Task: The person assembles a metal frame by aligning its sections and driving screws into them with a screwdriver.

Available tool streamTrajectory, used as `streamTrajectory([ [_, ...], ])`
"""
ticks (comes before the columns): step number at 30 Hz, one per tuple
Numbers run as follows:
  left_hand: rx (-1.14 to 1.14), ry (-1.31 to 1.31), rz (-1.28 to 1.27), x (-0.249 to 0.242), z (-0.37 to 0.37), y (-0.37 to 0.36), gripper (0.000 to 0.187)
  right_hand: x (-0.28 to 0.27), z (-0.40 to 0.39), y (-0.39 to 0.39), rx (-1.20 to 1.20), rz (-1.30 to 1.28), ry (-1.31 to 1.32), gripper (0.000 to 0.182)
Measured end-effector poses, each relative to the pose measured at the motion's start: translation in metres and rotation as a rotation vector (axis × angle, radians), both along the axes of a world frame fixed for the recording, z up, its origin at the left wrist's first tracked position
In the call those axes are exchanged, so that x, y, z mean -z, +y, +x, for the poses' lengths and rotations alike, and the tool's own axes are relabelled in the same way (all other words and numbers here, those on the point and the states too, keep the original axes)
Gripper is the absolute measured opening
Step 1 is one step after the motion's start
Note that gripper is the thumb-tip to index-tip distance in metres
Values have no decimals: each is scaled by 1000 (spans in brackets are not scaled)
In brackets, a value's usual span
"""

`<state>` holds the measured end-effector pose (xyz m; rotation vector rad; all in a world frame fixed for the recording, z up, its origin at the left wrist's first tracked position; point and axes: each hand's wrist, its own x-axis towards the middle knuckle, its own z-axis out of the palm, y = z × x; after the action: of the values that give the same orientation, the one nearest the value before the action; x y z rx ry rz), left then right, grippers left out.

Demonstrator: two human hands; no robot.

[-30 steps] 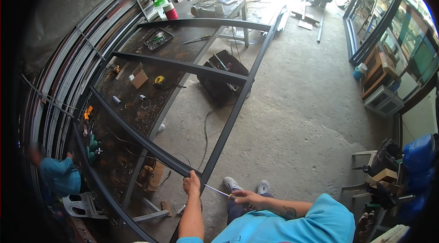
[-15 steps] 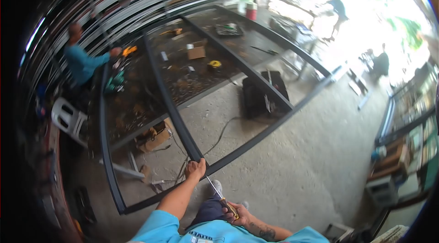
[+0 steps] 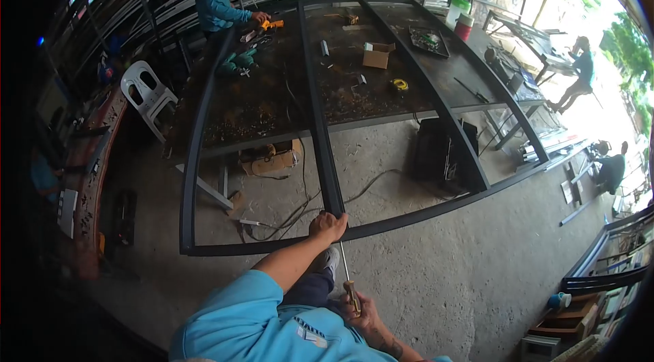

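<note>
My left hand is closed on the dark metal frame, where a crossbar meets the near rail. Just below and to the right, my right hand wraps round the handle of a screwdriver. The screwdriver's long shaft points up to the near rail, close beside my left hand; its tip is too small to make out. The frame lies over a dark worktable and its near part sticks out past the table's edge.
On the table are a cardboard box, a yellow tape measure and a tray. A person stands at the far left side near a white chair. Cables and a black case lie below.
The view has turned, so the frame and table appear further right and more level. My left hand still grips the frame, and my right hand still holds the screwdriver against the near rail.
</note>
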<state>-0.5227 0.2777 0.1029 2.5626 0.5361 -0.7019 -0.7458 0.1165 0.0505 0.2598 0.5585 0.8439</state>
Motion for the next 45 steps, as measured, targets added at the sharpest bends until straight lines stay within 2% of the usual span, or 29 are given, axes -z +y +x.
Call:
streamTrajectory([
  [2, 90, -60, -3, 17, 0, 4, 72, 6, -2, -4, -10, -25, 27, 32],
  [4, 87, -61, 10, 45, 8, 9, 71, -8, 2, -9, 17, -339, -212, 37],
  [5, 96, -69, 16, 46, 6, 8, 70, -37, 4, -7, 59, -686, -382, 36],
  [6, 82, -51, 15, 47, 4, 6, 70, -32, -3, -1, 39, -684, -369, 36],
  [8, 113, -66, 64, 21, 1, 3, 54, -14, -11, 18, 168, -1637, -692, 38],
  [9, 265, -121, 128, 96, 8, 15, 40, -7, -12, 20, 158, -1631, -689, 38],
  [12, 215, -146, 138, 108, 9, 14, 60, 5, -11, 19, 78, -1742, -842, 30],
  [13, 211, -144, 132, 82, 8, 11, 60, -2, -5, 17, 71, -1745, -845, 30],
  [15, 433, -113, 197, -3, -3, 1, 51, -28, 5, 12, 77, -978, -375, 29],
  [16, 381, -107, 150, 38, 1, 7, 33, -20, 3, 8, 71, -983, -366, 29],
  [18, 434, -162, 175, 21, -4, 5, 34, 2, 0, 2, 90, -14, -2, 29],
  [19, 432, -161, 178, 38, -3, 4, 34, -2, 1, -2, 88, -12, -2, 29],
  [21, 112, -143, 113, 84, 7, 9, 40, -23, 8, -4, 97, -435, -234, 32],
  [22, 110, -139, 115, 63, 5, 8, 40, -34, 8, -5, 99, -651, -343, 34],
  [23, 91, -105, 57, 18, 0, 4, 52, -48, 8, 5, 115, -1155, -454, 34],
  [24, 71, -74, 0, -7, -1, 2, 66, -46, 7, 11, 114, -1154, -455, 34],
  [27, 119, -123, 34, 78, 7, 14, 70, -33, 1, 20, 124, -2098, -907, 18],
  [28, 117, -124, 34, 68, 5, 11, 70, -24, -1, 18, 123, -2097, -910, 18],
  [30, 12, -120, -5, 30, 2, 4, 71, -7, -1, 13, 126, -1680, -726, 16],
  [31, 16, -117, -3, 51, 4, 7, 71, -8, 3, 8, 127, -1680, -720, 16],
  [33, 201, -184, 82, 108, 7, 15, 72, -14, 11, -5, -45, -556, -159, 22],
  [34, 210, -182, 81, 90, 2, 11, 72, -12, 7, -5, -38, -556, -154, 22],
  [36, 14, -89, -16, 27, 2, 4, 74, -5, 8, -4, -40, -203, 18, 29],
  [38, 53, -100, 8, 40, 6, 9, 73, -21, 6, -2, -28, -187, 21, 23],
  [40, 119, -103, 36, 57, 5, 11, 73, -41, 2, 8, -34, -1102, -320, 26],
  [41, -48, -68, -19, -4, -2, -1, 71, -38, -5, 17, 37, -1603, -506, 27],
  [42, -54, -74, -15, -4, 0, -2, 71, -37, -5, 18, 37, -1598, -515, 27],
  [44, -56, -47, -51, -4, 0, 1, 70, -38, -5, 21, -26, -2130, -908, 24],
  [45, -40, -55, -51, -5, -1, 2, 70, -25, -5, 25, 31, -2054, -814, 20],
])
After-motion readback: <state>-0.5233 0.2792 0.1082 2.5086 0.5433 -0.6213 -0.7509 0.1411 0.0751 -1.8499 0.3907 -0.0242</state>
